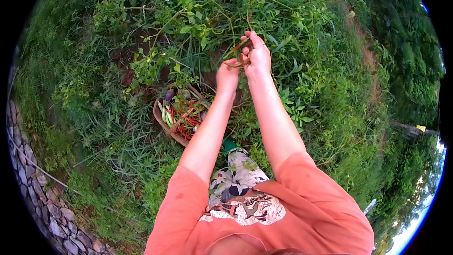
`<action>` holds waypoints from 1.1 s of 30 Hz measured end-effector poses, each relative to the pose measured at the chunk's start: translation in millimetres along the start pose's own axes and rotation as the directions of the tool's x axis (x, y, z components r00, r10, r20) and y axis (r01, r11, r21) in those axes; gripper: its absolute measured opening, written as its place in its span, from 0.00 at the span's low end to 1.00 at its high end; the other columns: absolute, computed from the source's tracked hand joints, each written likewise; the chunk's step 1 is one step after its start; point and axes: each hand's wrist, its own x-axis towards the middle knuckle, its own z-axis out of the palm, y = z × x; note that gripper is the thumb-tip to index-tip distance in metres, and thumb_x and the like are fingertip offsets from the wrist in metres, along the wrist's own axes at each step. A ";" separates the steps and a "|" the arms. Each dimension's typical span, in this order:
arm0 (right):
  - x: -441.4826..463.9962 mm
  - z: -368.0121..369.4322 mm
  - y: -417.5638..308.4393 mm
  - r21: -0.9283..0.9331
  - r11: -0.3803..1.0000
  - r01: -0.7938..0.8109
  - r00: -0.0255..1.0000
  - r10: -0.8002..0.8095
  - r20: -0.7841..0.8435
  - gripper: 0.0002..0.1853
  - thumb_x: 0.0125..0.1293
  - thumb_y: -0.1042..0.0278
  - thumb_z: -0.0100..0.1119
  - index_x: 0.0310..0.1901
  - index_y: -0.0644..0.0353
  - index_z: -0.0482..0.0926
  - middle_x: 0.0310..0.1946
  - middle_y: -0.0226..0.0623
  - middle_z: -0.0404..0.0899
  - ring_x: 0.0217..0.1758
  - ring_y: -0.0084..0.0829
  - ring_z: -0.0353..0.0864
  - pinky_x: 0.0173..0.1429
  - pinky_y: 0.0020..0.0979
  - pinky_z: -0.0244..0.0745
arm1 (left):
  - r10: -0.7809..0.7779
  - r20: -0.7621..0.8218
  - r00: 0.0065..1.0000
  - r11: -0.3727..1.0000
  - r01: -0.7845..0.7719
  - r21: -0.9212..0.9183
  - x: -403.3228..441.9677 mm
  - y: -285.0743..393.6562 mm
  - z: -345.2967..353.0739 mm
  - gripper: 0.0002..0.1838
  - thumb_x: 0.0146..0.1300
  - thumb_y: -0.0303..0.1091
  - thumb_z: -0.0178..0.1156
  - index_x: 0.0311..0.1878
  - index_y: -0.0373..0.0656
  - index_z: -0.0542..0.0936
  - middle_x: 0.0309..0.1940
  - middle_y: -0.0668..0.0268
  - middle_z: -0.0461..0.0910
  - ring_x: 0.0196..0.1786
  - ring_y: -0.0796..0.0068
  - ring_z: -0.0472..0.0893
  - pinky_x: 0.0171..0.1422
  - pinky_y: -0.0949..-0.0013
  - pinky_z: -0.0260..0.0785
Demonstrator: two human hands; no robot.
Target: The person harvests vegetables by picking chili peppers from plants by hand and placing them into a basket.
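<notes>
Both my hands meet in front of me among green pepper plants (193,23). My right hand (257,55) is curled round some chili peppers (241,45), green and reddish, which stick out toward the left. Just below and left of it, my left hand (228,73) is closed at the end of a long curved brownish-red pepper (234,64); its fingertips are slightly blurred. To the left of my left forearm, a woven basket (159,115) on the ground holds red chilies (186,122), pale green long vegetables (166,114) and purple eggplants (169,95).
Dense weeds and pepper plants surround my legs and the basket. A stone wall (55,226) runs along the lower left. At the right, a strip of bare soil (370,61) lies before taller bushes, with a small yellow object (421,128) on a post or branch.
</notes>
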 end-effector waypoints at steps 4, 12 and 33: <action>10.3 -9.0 7.1 -0.057 0.998 0.029 1.000 -0.029 0.009 0.08 0.62 0.67 0.53 0.40 0.57 0.77 0.19 0.24 0.72 0.15 0.16 0.63 0.16 0.21 0.56 | 0.265 -0.349 0.899 0.957 -0.289 -0.019 18.0 58.0 -25.5 0.13 0.63 0.34 0.51 0.45 0.35 0.73 0.42 0.61 0.76 0.44 0.73 0.75 0.50 0.70 0.65; 1.8 -10.4 -1.1 -0.071 0.985 -0.158 0.974 0.167 0.154 0.11 0.63 0.62 0.55 0.43 0.58 0.72 0.19 0.24 0.69 0.17 0.20 0.65 0.19 0.21 0.61 | 0.405 -0.061 0.912 0.913 -0.407 -0.036 67.7 103.6 -11.3 0.13 0.61 0.38 0.54 0.41 0.37 0.75 0.33 0.65 0.76 0.38 0.74 0.73 0.47 0.70 0.62; 75.5 42.3 5.1 -0.830 0.257 0.495 0.867 -0.201 0.455 0.16 0.57 0.54 0.56 0.40 0.57 0.80 0.30 0.42 0.81 0.35 0.38 0.80 0.42 0.35 0.72 | 0.152 0.269 0.951 0.986 -0.127 -0.107 59.3 128.4 -61.3 0.17 0.62 0.48 0.54 0.41 0.42 0.77 0.28 0.72 0.74 0.26 0.82 0.70 0.33 0.77 0.66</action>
